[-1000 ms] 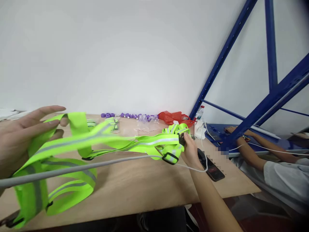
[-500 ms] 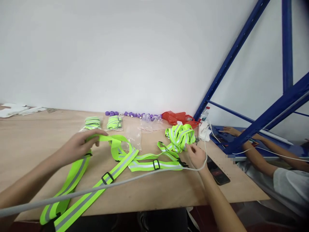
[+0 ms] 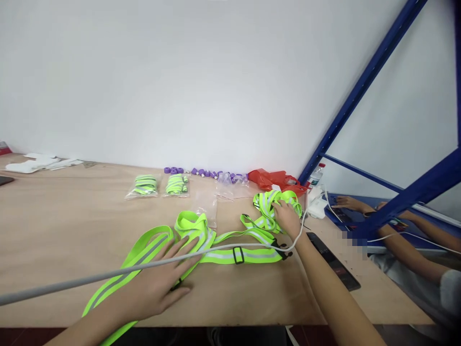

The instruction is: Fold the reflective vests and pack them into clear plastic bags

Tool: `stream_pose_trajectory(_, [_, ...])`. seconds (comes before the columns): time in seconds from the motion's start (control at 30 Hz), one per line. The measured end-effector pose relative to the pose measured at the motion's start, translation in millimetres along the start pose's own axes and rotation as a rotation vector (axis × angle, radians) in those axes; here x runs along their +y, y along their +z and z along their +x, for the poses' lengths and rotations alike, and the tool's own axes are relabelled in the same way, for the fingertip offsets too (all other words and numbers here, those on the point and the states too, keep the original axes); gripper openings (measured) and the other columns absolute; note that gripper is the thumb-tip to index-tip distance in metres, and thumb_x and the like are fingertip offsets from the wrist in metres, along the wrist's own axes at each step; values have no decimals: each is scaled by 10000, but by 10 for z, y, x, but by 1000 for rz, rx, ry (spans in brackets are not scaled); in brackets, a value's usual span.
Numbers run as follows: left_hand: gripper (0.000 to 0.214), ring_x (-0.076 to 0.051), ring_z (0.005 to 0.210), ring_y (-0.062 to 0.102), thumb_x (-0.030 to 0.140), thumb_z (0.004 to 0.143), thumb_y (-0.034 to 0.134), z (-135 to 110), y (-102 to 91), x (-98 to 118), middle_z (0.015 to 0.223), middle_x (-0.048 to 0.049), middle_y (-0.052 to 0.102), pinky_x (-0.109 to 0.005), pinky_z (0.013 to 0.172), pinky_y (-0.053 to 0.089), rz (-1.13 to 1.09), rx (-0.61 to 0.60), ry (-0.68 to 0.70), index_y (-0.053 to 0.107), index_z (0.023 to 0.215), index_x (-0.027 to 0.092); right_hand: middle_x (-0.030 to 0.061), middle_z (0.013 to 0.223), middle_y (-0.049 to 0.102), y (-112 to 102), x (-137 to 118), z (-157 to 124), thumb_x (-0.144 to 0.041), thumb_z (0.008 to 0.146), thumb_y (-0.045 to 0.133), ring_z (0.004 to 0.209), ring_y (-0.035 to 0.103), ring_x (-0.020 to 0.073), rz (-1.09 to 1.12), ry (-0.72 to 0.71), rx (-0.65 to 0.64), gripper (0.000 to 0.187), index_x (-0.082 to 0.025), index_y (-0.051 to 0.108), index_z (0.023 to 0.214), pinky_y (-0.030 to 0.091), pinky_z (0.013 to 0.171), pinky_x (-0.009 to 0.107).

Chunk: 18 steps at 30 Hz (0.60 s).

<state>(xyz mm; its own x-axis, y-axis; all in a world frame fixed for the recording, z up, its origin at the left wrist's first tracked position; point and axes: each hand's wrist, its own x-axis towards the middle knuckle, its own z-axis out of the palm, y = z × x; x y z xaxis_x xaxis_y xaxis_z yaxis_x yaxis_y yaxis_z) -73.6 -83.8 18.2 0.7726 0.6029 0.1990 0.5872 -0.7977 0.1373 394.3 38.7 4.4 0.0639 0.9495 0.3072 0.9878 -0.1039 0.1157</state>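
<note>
A neon-green reflective strap vest (image 3: 223, 242) lies spread flat on the wooden table (image 3: 65, 226). My left hand (image 3: 162, 283) rests flat on its left part, fingers stretched out and apart. My right hand (image 3: 286, 218) reaches to a bunched pile of the same green straps (image 3: 268, 204) at the right and touches it; its fingers curl over the pile, and whether they grip it is unclear. A grey cable (image 3: 108, 274) runs across the view above my left hand to my right wrist.
Two bagged green strap bundles (image 3: 158, 185), purple rolls (image 3: 201, 172) and a red bag (image 3: 273, 179) line the wall. A black phone (image 3: 333, 262) lies right of my forearm. Another person's arms (image 3: 396, 240) work behind a blue steel frame (image 3: 378, 72).
The vest went from held up in the air to lying flat on the table. My left hand let go and now presses on it. My right hand moved to the strap pile.
</note>
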Motion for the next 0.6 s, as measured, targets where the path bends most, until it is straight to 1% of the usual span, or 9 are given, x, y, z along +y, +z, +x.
stream_pose_trajectory(0.07, [708, -376, 1531, 302, 401, 1015, 561, -81, 114, -27, 1705, -33, 235, -608, 1222, 279, 23, 32, -28, 218, 1635, 392, 180, 1326, 619, 55, 50, 5, -142, 958, 480, 1144, 589, 306, 17, 24, -23, 421, -160, 668, 1334, 433, 997, 405])
stream_pose_trajectory(0.13, [683, -374, 1512, 343, 398, 1018, 557, -123, 187, -53, 1692, -48, 276, -597, 1223, 279, 38, 49, -49, 254, 1630, 373, 174, 1331, 601, 83, 107, -2, -98, 923, 501, 1149, 595, 284, 38, 48, -43, 503, -157, 607, 1411, 440, 986, 358])
stream_pose_trajectory(0.23, [677, -368, 1497, 372, 386, 1023, 550, -137, 239, -68, 1684, -67, 297, -567, 1207, 326, 57, 56, -59, 259, 1633, 345, 151, 1329, 596, 87, 187, -19, -40, 874, 523, 1145, 615, 248, 73, 61, -84, 622, -171, 536, 1481, 454, 958, 294])
stream_pose_trajectory(0.3, [669, -364, 1480, 403, 394, 1027, 543, -135, 255, -69, 1678, -67, 310, -551, 1191, 360, 60, 65, -58, 262, 1632, 349, 140, 1332, 598, 72, 231, -12, -45, 864, 549, 1142, 628, 237, 90, 62, -116, 660, -180, 501, 1509, 462, 947, 274])
stream_pose_trajectory(0.33, [663, -364, 1468, 422, 400, 1027, 542, -135, 263, -70, 1673, -66, 323, -548, 1184, 372, 56, 70, -57, 270, 1629, 355, 137, 1327, 603, 60, 251, 4, -61, 874, 557, 1143, 633, 233, 96, 61, -134, 653, -185, 494, 1512, 465, 950, 272])
stream_pose_trajectory(0.4, [648, -366, 1445, 455, 414, 1024, 542, -142, 283, -75, 1663, -60, 349, -551, 1173, 389, 47, 75, -59, 293, 1620, 371, 132, 1296, 624, 26, 285, 66, -111, 927, 546, 1150, 637, 231, 100, 56, -172, 560, -192, 528, 1481, 472, 971, 287])
stream_pose_trajectory(0.5, [633, -364, 1451, 444, 420, 1021, 544, -165, 325, -83, 1657, -50, 366, -553, 1176, 388, 41, 80, -82, 320, 1611, 375, 118, 1256, 653, -47, 324, 240, -245, 1012, 553, 1121, 651, 239, 90, 30, -244, 344, -196, 622, 1345, 518, 977, 384])
stream_pose_trajectory(0.53, [624, -359, 1459, 433, 415, 1023, 542, -172, 338, -83, 1655, -45, 370, -552, 1179, 384, 41, 86, -91, 327, 1607, 376, 111, 1263, 653, -75, 332, 315, -297, 1016, 581, 1104, 657, 240, 87, 12, -270, 317, -191, 630, 1311, 542, 957, 419])
stream_pose_trajectory(0.6, [604, -350, 1469, 419, 404, 1028, 535, -180, 355, -76, 1654, -34, 374, -552, 1183, 381, 47, 90, -96, 342, 1600, 382, 97, 1291, 642, -130, 341, 470, -368, 1000, 634, 1086, 663, 241, 88, -42, -311, 340, -183, 622, 1285, 576, 920, 454])
